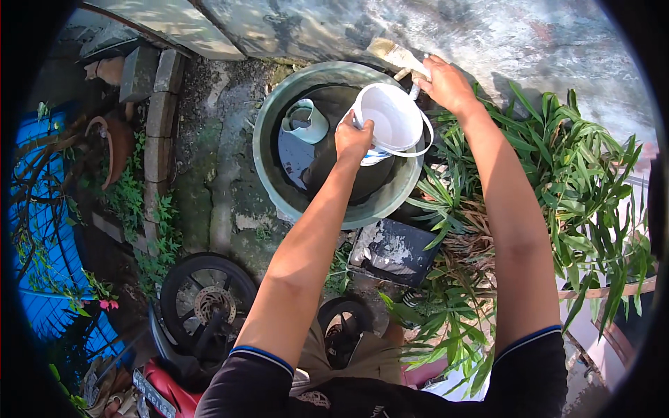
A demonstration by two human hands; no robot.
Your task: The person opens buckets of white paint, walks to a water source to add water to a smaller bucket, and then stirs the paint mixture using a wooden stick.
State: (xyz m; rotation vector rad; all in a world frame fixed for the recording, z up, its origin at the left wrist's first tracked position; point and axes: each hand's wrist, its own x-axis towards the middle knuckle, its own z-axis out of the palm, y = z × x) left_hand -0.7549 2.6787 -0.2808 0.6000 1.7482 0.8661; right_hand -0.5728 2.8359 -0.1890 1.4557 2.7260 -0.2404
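- The left hand (353, 141) grips the rim of a white, round plastic bucket (392, 117) at about its eight o'clock, thumb hooked over the edge.
- The right hand (446, 85) is closed round the handle end of a flat, tan-bristled brush with a pale handle (399, 57); the exact finger grip is partly hidden.
- The key relation: the brush lies at twelve o'clock from the bucket's mouth, apart from it, with the right hand at about two o'clock.
- The brush's long axis runs from ten o'clock, where the bristles point, to four o'clock, where the hand holds it; the bristles thus face away from the bucket.
- The right hand is the nearer to the bristles, the left to the bucket's open mouth.
- Beyond the brush at twelve o'clock stands a grey, weathered wall (488, 35); whether the bristles touch it cannot be told.
- The bucket appears over the two o'clock part of a large, round, greenish plastic tub (263, 125); whether it rests there is unclear.
- In the tub, at nine o'clock from the bucket, sits a pale green cylindrical container (315, 129).
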